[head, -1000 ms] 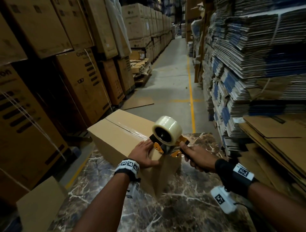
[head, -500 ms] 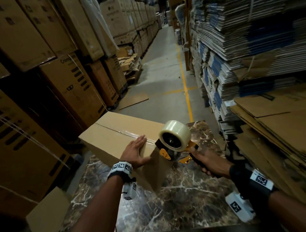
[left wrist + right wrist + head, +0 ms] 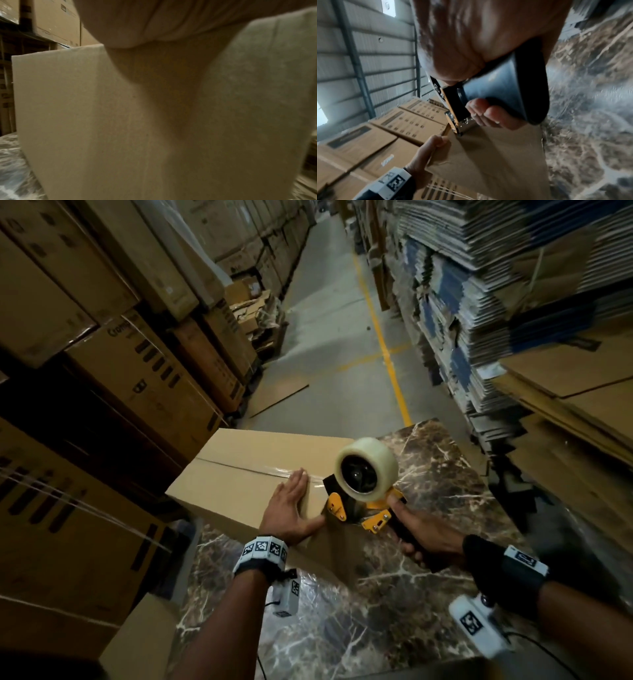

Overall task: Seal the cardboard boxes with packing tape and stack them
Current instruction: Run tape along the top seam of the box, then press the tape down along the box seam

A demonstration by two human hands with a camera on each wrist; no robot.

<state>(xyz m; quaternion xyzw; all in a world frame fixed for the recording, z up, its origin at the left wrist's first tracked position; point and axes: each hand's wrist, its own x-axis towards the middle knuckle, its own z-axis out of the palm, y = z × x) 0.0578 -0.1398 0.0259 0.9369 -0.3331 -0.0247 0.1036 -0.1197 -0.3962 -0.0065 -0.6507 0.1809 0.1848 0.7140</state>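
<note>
A plain cardboard box (image 3: 239, 477) lies on the dark marble table (image 3: 442, 474), with clear tape along its top seam. My left hand (image 3: 291, 508) lies flat on the box's near top edge, fingers straight, thumb down the near side. My right hand (image 3: 424, 539) grips the black handle of a yellow tape dispenser (image 3: 363, 501) carrying a clear tape roll (image 3: 366, 463); its mouth sits against the box's near corner. In the left wrist view only the box side (image 3: 85, 121) and my palm show. The right wrist view has my fingers (image 3: 488, 116) round the handle (image 3: 505, 86).
Tall stacks of printed cartons (image 3: 144, 371) line the left of the aisle. Bundles of flat cardboard (image 3: 479, 285) and loose sheets (image 3: 575, 392) stand at the right. A concrete aisle with a yellow line (image 3: 387, 347) runs ahead. A small cardboard piece (image 3: 144, 642) leans at the table's left.
My left hand has flattened from a curled hold onto the box's top edge. The dispenser has come down over the box's near corner, drawn toward me.
</note>
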